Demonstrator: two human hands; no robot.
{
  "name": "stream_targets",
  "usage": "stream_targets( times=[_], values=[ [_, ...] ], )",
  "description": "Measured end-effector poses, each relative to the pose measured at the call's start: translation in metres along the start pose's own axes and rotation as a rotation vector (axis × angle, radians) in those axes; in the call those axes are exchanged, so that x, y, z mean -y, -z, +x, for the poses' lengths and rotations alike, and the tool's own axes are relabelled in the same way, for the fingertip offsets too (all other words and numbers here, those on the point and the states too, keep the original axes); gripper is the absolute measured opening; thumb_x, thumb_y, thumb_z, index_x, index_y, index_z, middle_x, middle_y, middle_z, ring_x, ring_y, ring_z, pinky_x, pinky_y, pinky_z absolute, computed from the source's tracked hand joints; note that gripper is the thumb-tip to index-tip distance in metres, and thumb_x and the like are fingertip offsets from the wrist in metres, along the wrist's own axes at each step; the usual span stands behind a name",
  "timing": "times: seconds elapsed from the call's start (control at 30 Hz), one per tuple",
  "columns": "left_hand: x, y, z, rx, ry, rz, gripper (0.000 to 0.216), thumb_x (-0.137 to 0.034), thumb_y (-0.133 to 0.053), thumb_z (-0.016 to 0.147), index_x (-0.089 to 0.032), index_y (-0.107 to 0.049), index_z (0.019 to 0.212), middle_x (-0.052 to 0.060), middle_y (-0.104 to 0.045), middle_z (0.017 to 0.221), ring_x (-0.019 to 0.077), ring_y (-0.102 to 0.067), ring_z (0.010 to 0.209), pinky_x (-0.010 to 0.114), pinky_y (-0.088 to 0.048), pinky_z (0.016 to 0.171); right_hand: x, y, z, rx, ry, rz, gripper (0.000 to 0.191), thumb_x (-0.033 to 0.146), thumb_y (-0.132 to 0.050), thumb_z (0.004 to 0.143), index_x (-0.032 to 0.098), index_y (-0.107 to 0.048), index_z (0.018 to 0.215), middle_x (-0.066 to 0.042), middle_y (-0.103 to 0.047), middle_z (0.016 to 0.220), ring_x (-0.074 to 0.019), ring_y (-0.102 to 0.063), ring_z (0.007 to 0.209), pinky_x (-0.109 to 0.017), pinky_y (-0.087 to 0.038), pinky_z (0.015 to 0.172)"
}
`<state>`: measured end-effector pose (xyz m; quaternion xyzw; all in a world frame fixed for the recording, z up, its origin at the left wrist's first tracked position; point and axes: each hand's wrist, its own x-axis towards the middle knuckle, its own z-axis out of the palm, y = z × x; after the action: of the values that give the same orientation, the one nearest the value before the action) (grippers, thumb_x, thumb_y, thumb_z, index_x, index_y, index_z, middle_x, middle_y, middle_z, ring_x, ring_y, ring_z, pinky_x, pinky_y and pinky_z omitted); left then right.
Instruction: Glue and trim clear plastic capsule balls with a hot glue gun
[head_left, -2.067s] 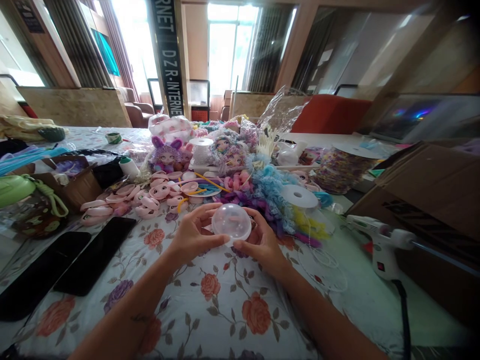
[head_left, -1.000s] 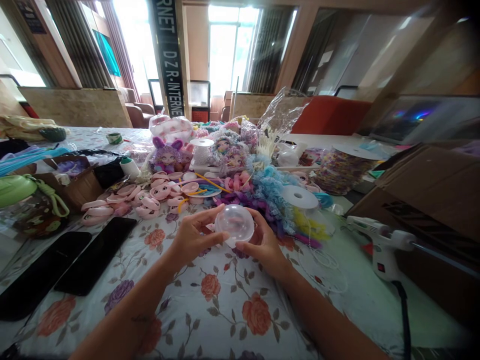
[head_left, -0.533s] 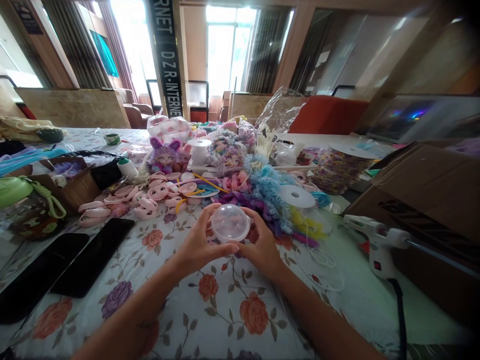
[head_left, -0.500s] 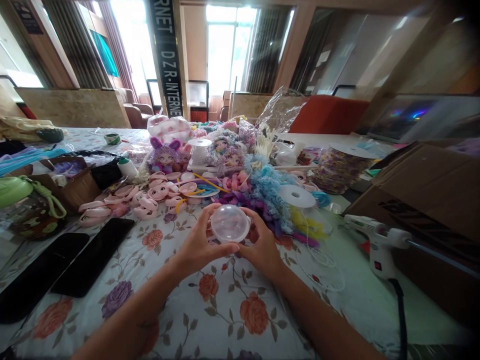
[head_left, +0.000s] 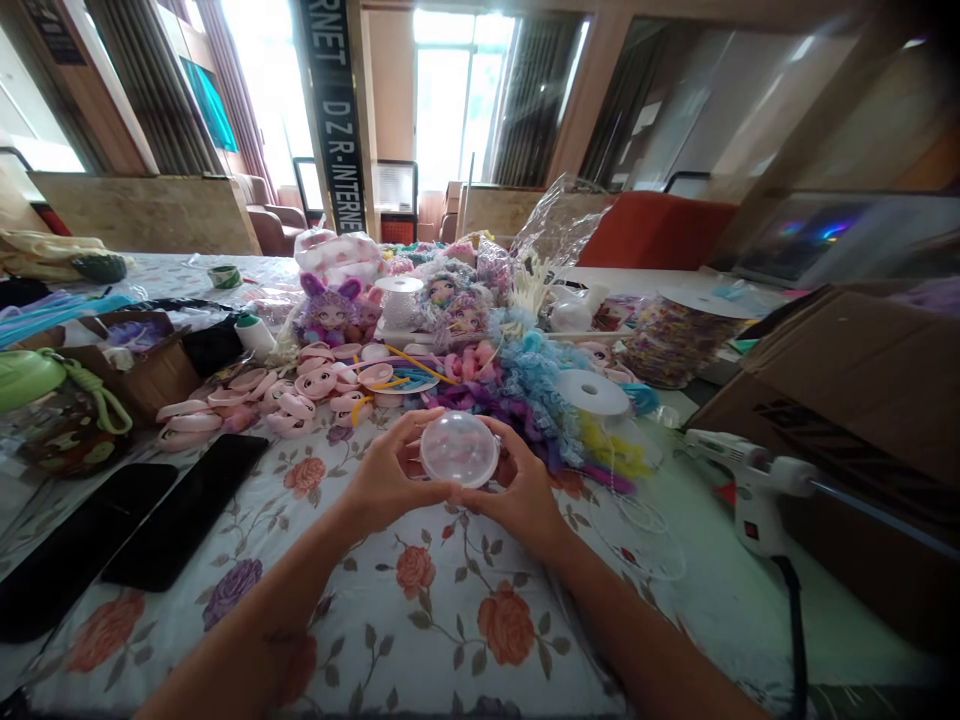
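A clear plastic dome-shaped capsule [head_left: 460,449] is held between both hands above the flowered tablecloth [head_left: 450,610]. My left hand [head_left: 386,478] curls its fingers round the capsule's left side, thumb beneath it. My right hand [head_left: 523,490] grips the right side the same way. Just beyond the hands lie a heap of curly blue, purple and yellow doll hair [head_left: 540,395] and several pink doll face shells [head_left: 292,395].
A white glue gun [head_left: 750,480] stands at the right beside cardboard boxes [head_left: 862,390]. Two dark phones [head_left: 150,520] lie at the left. A white spool [head_left: 596,392], dolls [head_left: 330,310] and a jar of beads [head_left: 671,345] crowd the middle.
The capsule has been turned a little between my fingers and stays in both hands; my thumbs have shifted closer together under it.
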<state>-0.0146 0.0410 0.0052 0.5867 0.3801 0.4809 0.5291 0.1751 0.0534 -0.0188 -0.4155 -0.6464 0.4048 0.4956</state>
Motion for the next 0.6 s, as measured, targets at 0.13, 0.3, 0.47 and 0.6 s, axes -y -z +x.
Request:
stream_targets(
  times=[0.13, 0.3, 0.47, 0.6],
  values=[
    [-0.0037, 0.0025, 0.0012, 0.009, 0.036, -0.057, 0.080, -0.024, -0.091, 0.057, -0.020, -0.054, 0.128, 0.012, -0.067, 0.121, 0.0253, -0.067, 0.103, 0.032, -0.057, 0.084, -0.0005, 0.0003, 0.0009, 0.015, -0.025, 0.076, 0.088, 0.036, -0.093, 0.046, 0.022, -0.056, 0.124, -0.008, -0.068, 0.114, -0.0272, -0.066, 0.105, -0.037, -0.057, 0.090],
    [-0.0034, 0.0066, 0.0021, 0.023, 0.047, -0.131, 0.082, -0.021, -0.091, 0.056, -0.020, -0.058, 0.130, 0.015, -0.065, 0.127, 0.0308, -0.066, 0.110, 0.037, -0.058, 0.085, -0.0023, -0.0005, 0.0014, 0.029, -0.058, 0.156, 0.085, 0.035, -0.094, 0.046, 0.023, -0.057, 0.122, -0.007, -0.068, 0.112, -0.0276, -0.066, 0.103, -0.039, -0.056, 0.090],
    [-0.0047, 0.0092, 0.0011, 0.011, 0.051, -0.191, 0.079, -0.019, -0.091, 0.055, -0.020, -0.062, 0.129, 0.014, -0.067, 0.126, 0.0320, -0.066, 0.110, 0.039, -0.059, 0.086, -0.0042, -0.0004, 0.0025, 0.033, -0.051, 0.273, 0.086, 0.033, -0.095, 0.043, 0.024, -0.058, 0.120, -0.006, -0.069, 0.110, -0.0281, -0.066, 0.106, -0.041, -0.054, 0.094],
    [-0.0057, 0.0104, 0.0012, 0.034, 0.053, -0.197, 0.078, -0.018, -0.090, 0.056, -0.021, -0.062, 0.129, 0.013, -0.069, 0.123, 0.0300, -0.067, 0.107, 0.037, -0.059, 0.085, 0.0007, 0.0025, 0.0030, 0.077, -0.063, 0.288, 0.082, 0.030, -0.094, 0.047, 0.023, -0.058, 0.120, -0.007, -0.069, 0.111, -0.0274, -0.065, 0.106, -0.041, -0.053, 0.094]
  ],
)
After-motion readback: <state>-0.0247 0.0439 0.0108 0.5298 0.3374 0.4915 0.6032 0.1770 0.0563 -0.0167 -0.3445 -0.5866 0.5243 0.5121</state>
